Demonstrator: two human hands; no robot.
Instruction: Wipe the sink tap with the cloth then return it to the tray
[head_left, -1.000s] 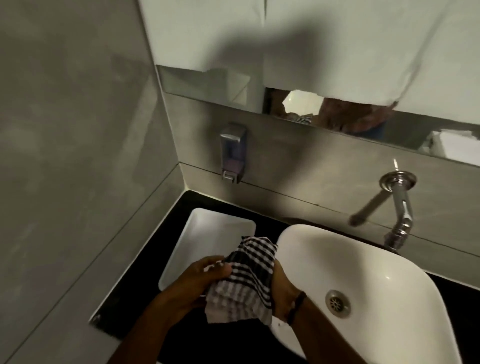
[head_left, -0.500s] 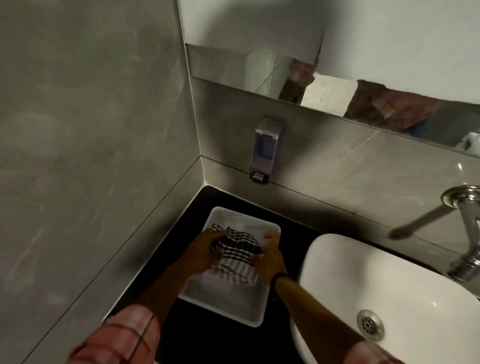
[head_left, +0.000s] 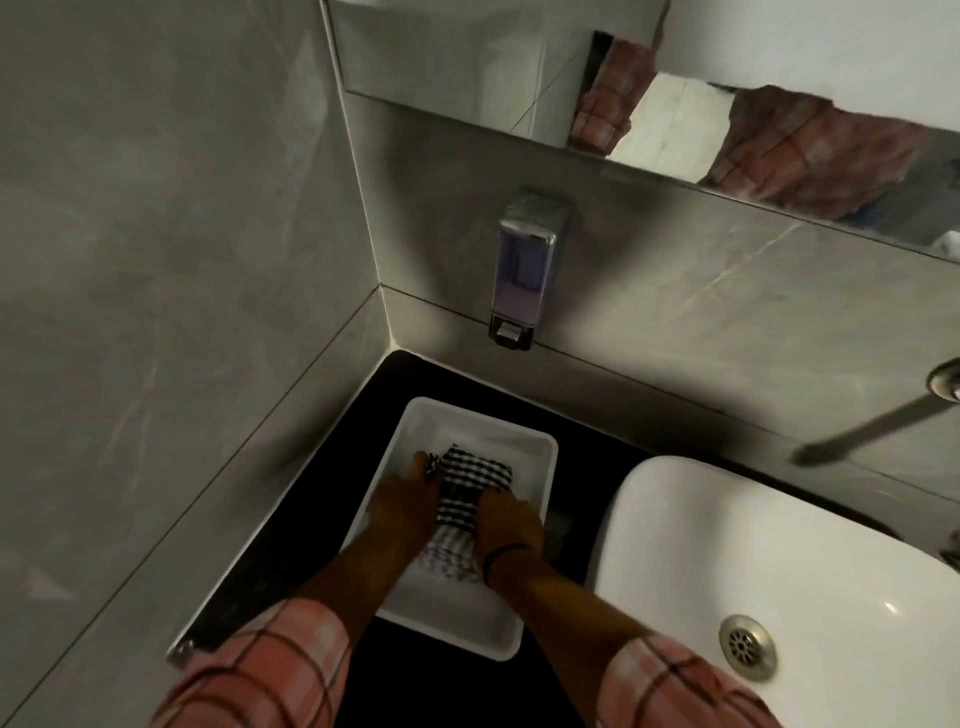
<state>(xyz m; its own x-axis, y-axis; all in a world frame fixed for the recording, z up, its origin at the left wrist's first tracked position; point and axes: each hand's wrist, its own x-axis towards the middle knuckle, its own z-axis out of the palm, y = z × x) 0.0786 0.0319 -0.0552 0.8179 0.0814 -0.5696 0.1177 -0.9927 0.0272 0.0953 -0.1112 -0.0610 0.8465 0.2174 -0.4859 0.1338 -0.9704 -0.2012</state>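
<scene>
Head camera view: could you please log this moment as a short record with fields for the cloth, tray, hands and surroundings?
cloth: checked cloth, lying inside the tray
tray: white tray, on the black counter left of the sink
left hand: left hand on the cloth's left side
right hand: right hand on its right side
wall: soap dispenser above the tray
tap: only its base in view

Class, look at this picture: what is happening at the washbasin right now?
A person has both hands in the white tray on the black counter beside the sink. The left hand and the right hand press on either side of the checked cloth, which lies inside the tray. Only the tap's base shows at the frame edge.
</scene>
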